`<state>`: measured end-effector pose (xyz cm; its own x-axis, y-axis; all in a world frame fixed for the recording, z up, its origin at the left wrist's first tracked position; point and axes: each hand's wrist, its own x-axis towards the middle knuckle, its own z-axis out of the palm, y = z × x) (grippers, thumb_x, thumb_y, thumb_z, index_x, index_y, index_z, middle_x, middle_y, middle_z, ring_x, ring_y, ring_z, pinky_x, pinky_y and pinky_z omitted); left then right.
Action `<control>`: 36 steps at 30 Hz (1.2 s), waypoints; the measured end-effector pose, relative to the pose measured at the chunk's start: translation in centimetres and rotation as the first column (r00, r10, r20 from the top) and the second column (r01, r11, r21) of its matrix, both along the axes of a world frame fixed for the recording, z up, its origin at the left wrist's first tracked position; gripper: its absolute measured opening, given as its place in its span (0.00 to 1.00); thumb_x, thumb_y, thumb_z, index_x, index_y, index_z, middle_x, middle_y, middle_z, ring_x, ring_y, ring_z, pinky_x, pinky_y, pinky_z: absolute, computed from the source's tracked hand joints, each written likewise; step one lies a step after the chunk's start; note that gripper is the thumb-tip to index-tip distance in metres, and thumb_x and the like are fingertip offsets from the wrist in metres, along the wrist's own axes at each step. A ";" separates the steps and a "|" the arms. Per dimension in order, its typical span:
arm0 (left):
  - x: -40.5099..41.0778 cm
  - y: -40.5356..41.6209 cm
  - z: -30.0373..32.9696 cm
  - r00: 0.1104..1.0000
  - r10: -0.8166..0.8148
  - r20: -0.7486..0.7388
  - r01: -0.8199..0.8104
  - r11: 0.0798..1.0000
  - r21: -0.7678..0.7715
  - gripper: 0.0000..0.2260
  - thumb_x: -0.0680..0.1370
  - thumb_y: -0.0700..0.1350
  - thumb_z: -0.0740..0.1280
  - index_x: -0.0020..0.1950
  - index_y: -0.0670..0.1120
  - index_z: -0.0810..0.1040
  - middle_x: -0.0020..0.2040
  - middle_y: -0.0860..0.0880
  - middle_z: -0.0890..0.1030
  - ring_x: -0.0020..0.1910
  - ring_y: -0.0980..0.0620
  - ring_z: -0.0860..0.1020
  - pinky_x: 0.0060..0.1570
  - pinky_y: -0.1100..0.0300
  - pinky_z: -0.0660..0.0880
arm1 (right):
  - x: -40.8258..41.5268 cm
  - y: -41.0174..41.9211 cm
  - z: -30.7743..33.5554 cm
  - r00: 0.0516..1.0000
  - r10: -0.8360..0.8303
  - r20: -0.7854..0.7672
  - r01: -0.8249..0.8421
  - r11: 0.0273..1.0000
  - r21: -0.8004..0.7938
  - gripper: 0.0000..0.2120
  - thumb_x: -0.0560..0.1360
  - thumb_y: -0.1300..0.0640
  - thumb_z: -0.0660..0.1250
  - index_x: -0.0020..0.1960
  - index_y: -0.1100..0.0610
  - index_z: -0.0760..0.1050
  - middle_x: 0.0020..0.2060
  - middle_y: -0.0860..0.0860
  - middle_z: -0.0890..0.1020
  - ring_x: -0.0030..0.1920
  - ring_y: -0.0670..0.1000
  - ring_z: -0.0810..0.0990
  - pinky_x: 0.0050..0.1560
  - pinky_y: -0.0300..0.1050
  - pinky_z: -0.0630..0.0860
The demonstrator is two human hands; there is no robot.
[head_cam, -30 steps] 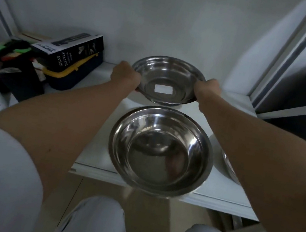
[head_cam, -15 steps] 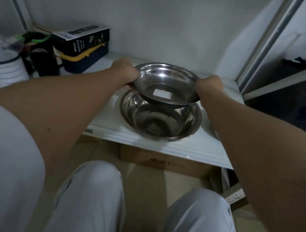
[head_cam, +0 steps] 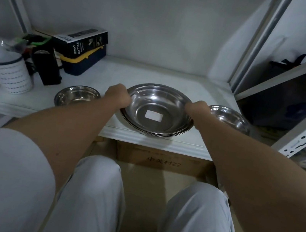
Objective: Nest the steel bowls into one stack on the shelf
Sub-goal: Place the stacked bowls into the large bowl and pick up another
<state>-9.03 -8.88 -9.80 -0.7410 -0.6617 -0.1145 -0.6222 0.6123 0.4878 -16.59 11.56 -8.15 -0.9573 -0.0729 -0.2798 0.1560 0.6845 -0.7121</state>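
**Stack begun, two bowls still loose**

Both hands hold the top bowl (head_cam: 158, 108) by its rim: the left hand (head_cam: 118, 95) curled over the left edge, the right hand (head_cam: 197, 109) curled over the right edge. Their fingers are hidden under the rim, so how tightly they clamp cannot be told. This bowl, with a white label on its bottom, sits low inside the stack (head_cam: 157, 133) near the front edge of the shelf (head_cam: 163, 144); several rims show layered just beneath it on the near side, so it looks seated or very nearly so.

Two bowls remain apart from the stack. A small bowl (head_cam: 77, 95) stands on the shelf to the left, just beyond the left forearm, and another bowl (head_cam: 228, 117) stands to the right, close behind the right hand.

Judging from this, the nesting is partly done: the central stack is built, and the two side bowls have yet to be added once the hands let go.
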 end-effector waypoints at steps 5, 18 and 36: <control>-0.5 0.3 -0.9 0.999 -0.046 -0.011 0.045 0.992 -0.118 0.08 0.77 0.40 0.64 0.40 0.39 0.75 0.45 0.41 0.79 0.43 0.43 0.77 0.40 0.57 0.70 | 0.0 0.4 -0.9 0.999 0.012 -0.034 -0.007 0.990 0.140 0.21 0.74 0.52 0.60 0.62 0.63 0.73 0.57 0.62 0.76 0.56 0.63 0.77 0.56 0.56 0.78; -1.3 1.4 -0.8 0.972 -0.205 -0.115 0.174 0.956 -0.235 0.13 0.76 0.39 0.63 0.59 0.41 0.80 0.58 0.41 0.80 0.55 0.40 0.79 0.53 0.51 0.78 | -0.3 0.1 -0.7 0.984 -0.031 -0.176 0.018 0.997 -0.078 0.11 0.72 0.60 0.59 0.51 0.64 0.75 0.45 0.58 0.79 0.46 0.59 0.80 0.42 0.48 0.76; -0.5 1.9 2.3 0.955 -0.203 -0.217 0.170 0.972 -0.161 0.10 0.78 0.43 0.61 0.52 0.45 0.80 0.52 0.44 0.82 0.49 0.41 0.80 0.50 0.51 0.79 | -2.1 1.9 0.1 0.980 -0.048 -0.192 0.034 0.997 -0.076 0.13 0.74 0.62 0.57 0.55 0.65 0.74 0.45 0.58 0.75 0.44 0.57 0.73 0.44 0.45 0.67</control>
